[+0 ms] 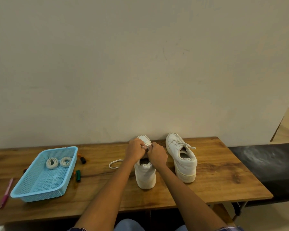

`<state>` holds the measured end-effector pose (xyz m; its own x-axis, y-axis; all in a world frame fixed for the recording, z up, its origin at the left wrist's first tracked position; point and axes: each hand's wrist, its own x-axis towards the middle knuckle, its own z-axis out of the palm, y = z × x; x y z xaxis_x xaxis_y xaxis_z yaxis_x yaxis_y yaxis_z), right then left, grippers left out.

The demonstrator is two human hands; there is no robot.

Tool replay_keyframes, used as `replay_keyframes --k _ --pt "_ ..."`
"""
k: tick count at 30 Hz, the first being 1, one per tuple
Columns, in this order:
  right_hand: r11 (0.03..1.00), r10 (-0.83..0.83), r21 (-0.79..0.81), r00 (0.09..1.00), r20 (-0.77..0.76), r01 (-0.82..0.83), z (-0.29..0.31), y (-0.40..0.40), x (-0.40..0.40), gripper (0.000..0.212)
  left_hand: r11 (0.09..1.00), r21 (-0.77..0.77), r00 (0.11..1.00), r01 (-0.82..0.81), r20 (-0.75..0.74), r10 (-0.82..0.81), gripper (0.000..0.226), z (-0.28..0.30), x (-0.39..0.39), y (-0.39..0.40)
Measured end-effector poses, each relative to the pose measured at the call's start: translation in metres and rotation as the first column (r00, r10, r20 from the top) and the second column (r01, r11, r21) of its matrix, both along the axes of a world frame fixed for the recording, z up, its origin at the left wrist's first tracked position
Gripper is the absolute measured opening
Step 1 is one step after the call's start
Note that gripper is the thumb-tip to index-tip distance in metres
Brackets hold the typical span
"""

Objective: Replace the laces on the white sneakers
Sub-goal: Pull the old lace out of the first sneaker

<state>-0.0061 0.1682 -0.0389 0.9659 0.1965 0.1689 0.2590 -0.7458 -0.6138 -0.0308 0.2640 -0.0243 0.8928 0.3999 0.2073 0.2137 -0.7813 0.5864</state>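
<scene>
Basket: light blue plastic mesh basket (40, 189), left on table, holding two rolled white laces (58, 162).
Table: brown wooden table (223, 177) against plain cream wall (140, 64).
Shoes: two white sneakers (145, 174), side by side, toes toward wall, heels near.
Hands: left hand (135, 150) and right hand (157, 154) close together, pinching lace on left sneaker.

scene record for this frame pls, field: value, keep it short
surface: wooden table against a wall
left sneaker: heel toward the camera, both hands working at its lace area
left hand: fingers curled, pinching at the lace
right hand: fingers curled at the same spot
right sneaker: beside the first, lace in its eyelets
loose lace: looped on the table, left of the hands
blue basket: holds two coiled laces
pink pen: left of the basket
</scene>
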Motion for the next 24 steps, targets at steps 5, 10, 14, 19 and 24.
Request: replay_keyframes --k 5,10,14,19,24 --pt "1.0 0.005 -0.005 1.0 0.008 -0.005 -0.001 -0.002 0.002 0.028 0.707 -0.697 0.893 -0.12 0.236 0.384 0.012 0.012 -0.004 0.02" --pt "1.0 0.004 -0.016 1.0 0.016 -0.004 -0.003 -0.002 0.002 0.028 0.397 -0.817 0.743 -0.418 -0.056 0.667 0.025 0.01 -0.008 0.049" --pt "1.0 -0.002 -0.012 0.999 0.032 0.002 -0.003 -0.001 0.001 0.028 0.608 -0.522 0.78 -0.598 -0.205 0.591 0.054 -0.005 -0.017 0.043" --pt "1.0 0.0 -0.003 1.0 0.025 0.0 -0.004 0.0 0.002 0.029 0.879 -0.405 0.924 -0.253 0.169 0.343 0.045 -0.004 -0.01 0.027" --pt "1.0 -0.011 -0.003 1.0 0.011 0.011 -0.005 0.001 0.003 0.024 0.983 -0.182 1.0 0.031 0.009 -0.03 0.024 0.0 0.001 0.007"
